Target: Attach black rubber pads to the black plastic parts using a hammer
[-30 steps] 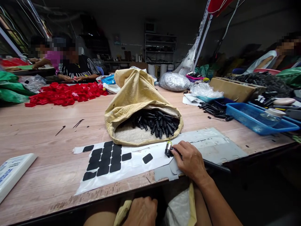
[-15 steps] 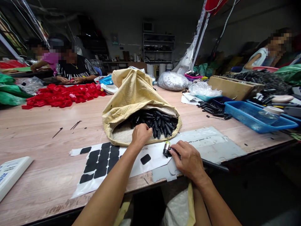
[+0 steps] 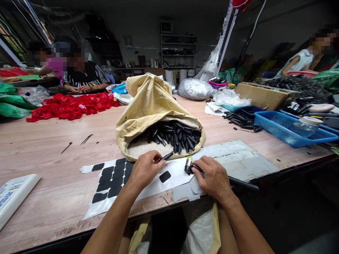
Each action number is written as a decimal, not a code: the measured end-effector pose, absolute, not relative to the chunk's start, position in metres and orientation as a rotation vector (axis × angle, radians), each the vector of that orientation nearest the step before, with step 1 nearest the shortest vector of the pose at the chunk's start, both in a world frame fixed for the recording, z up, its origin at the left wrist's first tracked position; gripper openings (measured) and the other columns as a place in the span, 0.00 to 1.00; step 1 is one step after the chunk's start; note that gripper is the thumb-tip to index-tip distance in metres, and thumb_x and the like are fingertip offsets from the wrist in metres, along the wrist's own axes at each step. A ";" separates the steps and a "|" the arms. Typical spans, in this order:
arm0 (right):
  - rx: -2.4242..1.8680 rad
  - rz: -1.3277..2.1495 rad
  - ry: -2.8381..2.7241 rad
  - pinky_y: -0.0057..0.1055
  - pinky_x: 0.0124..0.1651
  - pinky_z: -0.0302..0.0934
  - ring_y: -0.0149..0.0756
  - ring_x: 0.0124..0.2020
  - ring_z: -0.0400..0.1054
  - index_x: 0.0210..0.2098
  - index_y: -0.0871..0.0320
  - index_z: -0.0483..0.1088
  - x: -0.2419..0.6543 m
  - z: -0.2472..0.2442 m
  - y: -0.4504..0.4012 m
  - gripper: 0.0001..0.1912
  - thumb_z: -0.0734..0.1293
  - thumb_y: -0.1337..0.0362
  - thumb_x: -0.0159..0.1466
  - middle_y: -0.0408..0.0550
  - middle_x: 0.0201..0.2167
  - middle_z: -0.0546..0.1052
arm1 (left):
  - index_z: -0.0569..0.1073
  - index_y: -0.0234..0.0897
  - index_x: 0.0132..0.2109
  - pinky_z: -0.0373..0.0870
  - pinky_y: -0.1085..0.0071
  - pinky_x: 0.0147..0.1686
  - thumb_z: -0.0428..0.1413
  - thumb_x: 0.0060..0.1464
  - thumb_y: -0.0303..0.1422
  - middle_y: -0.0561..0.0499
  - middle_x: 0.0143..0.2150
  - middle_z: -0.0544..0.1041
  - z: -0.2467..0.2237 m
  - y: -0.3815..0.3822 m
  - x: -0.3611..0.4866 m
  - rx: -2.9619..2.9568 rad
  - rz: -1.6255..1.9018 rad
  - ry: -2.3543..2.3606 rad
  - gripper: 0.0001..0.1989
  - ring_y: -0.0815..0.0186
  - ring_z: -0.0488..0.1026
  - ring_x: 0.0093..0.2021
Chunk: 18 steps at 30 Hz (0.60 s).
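My left hand (image 3: 146, 165) is closed, pinching a slim black tapered piece (image 3: 166, 156) just in front of the sack's mouth. The yellowish woven sack (image 3: 148, 95) lies on its side and opens toward me, with many similar black pieces (image 3: 182, 137) heaped inside. My right hand (image 3: 213, 176) is wrapped round the black handle of a small mallet (image 3: 188, 165), whose head is metal with a black end and a yellow-green end. The mallet head rests at or just above a white sheet with black rounded-square stickers (image 3: 108, 178). One lone sticker (image 3: 165, 176) lies between my hands.
A grey board (image 3: 238, 158) lies along the table's front edge. To the right stand a blue tray (image 3: 288, 132) and loose black parts (image 3: 238, 118). Red pieces (image 3: 71, 107) are piled at the left, before seated co-workers. A white box (image 3: 17, 197) sits near left.
My left hand has drawn back from the sack's mouth toward me, bringing out a black piece. My right hand and the mallet have stayed nearly still.
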State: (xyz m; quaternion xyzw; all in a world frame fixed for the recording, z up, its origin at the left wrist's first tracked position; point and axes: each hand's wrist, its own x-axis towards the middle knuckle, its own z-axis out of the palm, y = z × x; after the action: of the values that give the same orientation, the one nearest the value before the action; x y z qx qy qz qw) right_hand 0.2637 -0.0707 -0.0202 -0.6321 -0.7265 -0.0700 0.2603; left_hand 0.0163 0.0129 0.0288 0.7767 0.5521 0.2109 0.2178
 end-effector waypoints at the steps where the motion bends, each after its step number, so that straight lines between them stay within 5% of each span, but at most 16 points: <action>1: -1.710 -0.188 -1.970 0.34 0.46 0.55 0.40 0.42 0.65 0.42 0.54 0.74 0.264 -0.020 -0.071 0.07 0.65 0.61 0.67 0.47 0.37 0.73 | 0.77 0.40 0.39 0.63 0.70 0.34 0.59 0.54 0.40 0.52 0.35 0.79 0.025 0.005 0.011 2.141 0.611 1.461 0.10 0.63 0.73 0.34; 10: -1.755 -0.310 -1.899 0.36 0.45 0.56 0.41 0.41 0.66 0.41 0.55 0.72 0.266 -0.023 -0.079 0.07 0.67 0.63 0.63 0.47 0.37 0.74 | 0.76 0.40 0.41 0.65 0.70 0.38 0.60 0.54 0.33 0.52 0.37 0.76 -0.011 -0.016 0.004 2.093 0.781 1.246 0.07 0.64 0.71 0.38; 18: -1.667 -0.258 -1.835 0.33 0.44 0.61 0.38 0.42 0.70 0.44 0.54 0.72 0.265 -0.019 -0.084 0.09 0.61 0.64 0.71 0.47 0.38 0.75 | 0.77 0.40 0.40 0.65 0.70 0.38 0.62 0.52 0.33 0.53 0.37 0.75 -0.013 -0.014 0.004 2.050 0.778 1.259 0.07 0.64 0.71 0.38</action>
State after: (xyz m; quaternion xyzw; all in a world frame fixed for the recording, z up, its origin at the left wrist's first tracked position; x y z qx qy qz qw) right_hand 0.2655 -0.0844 -0.0195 -0.6339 -0.6978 -0.0981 0.3187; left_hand 0.0039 -0.0140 -0.0128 0.7730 0.4747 0.2932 0.3018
